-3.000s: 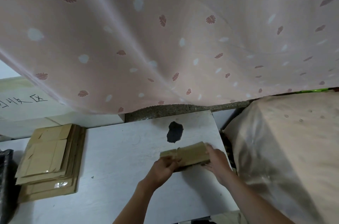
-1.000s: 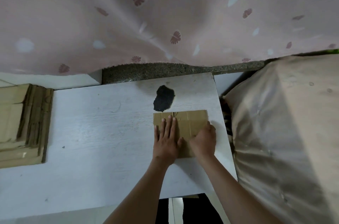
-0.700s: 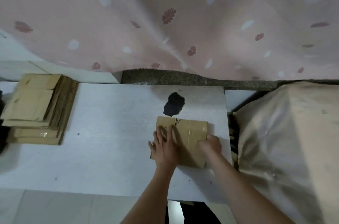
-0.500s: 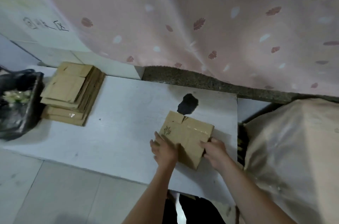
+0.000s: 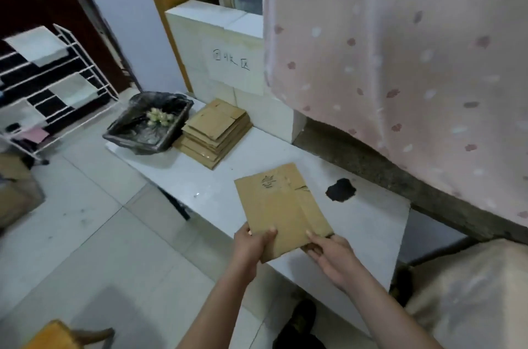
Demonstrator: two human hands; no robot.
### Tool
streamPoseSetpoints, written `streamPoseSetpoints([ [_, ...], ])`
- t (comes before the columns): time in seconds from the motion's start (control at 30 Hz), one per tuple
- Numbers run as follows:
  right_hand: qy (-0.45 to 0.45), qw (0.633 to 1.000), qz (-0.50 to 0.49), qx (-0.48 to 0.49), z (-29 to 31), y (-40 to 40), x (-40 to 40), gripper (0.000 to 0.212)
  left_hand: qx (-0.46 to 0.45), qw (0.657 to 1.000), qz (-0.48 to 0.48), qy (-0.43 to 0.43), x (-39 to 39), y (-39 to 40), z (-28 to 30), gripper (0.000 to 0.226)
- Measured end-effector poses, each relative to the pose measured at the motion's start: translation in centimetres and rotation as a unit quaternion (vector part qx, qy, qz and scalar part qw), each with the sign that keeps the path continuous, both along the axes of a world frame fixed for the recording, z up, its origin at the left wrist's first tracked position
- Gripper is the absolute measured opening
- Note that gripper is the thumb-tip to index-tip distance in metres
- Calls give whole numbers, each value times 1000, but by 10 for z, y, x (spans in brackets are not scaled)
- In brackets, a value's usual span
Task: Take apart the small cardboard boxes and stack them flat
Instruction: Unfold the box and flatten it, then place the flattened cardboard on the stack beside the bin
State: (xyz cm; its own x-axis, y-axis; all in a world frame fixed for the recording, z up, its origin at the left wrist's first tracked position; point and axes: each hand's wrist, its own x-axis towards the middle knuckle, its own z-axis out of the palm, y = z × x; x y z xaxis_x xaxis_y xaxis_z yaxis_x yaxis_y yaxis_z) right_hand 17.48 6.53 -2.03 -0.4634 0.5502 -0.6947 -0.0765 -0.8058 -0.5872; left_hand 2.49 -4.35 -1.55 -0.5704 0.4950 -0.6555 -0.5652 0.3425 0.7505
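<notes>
A flattened brown cardboard box (image 5: 281, 205) with a small dark print near its far edge is lifted above the white table (image 5: 368, 223). My left hand (image 5: 253, 243) pinches its near left corner, thumb on top. My right hand (image 5: 330, 253) grips its near right edge. A stack of flattened boxes (image 5: 214, 131) lies on the table's far left end, well apart from the held box.
A bin lined with a black bag (image 5: 148, 124) sits left of the stack. A black stain (image 5: 341, 190) marks the table. A pink curtain (image 5: 400, 63) hangs behind, a covered bulk (image 5: 471, 291) stands at right, a white rack (image 5: 57, 77) at far left.
The box was pressed flat on the table under both hands; now both hands have lifted it off the surface. My view has swung left toward the stack and bin.
</notes>
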Motion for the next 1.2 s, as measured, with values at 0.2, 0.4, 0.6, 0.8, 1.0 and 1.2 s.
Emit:
streamPoseSetpoints([
  [0.2, -85, 974, 140, 157, 29, -36, -5, 28, 42, 998, 42, 17, -12, -86, 25, 40],
  [0.4, -126, 920, 229, 292, 42, -73, -51, 21, 56, 995, 60, 50, -35, -125, 28, 39],
  [0.6, -137, 908, 219, 330, 42, -88, -105, 9, 45, 987, 124, 96, -70, -133, 34, 34],
  [0.8, -141, 906, 216, 335, 42, -74, -169, 8, 45, 983, 121, 130, -138, -120, 36, 33],
  [1.0, -195, 883, 236, 357, 22, -45, -260, 26, 3, 985, 81, 150, -220, -93, 20, 31],
  [1.2, -251, 861, 199, 395, 10, -20, -349, 59, -88, 968, 11, 234, -309, -55, 5, 39],
])
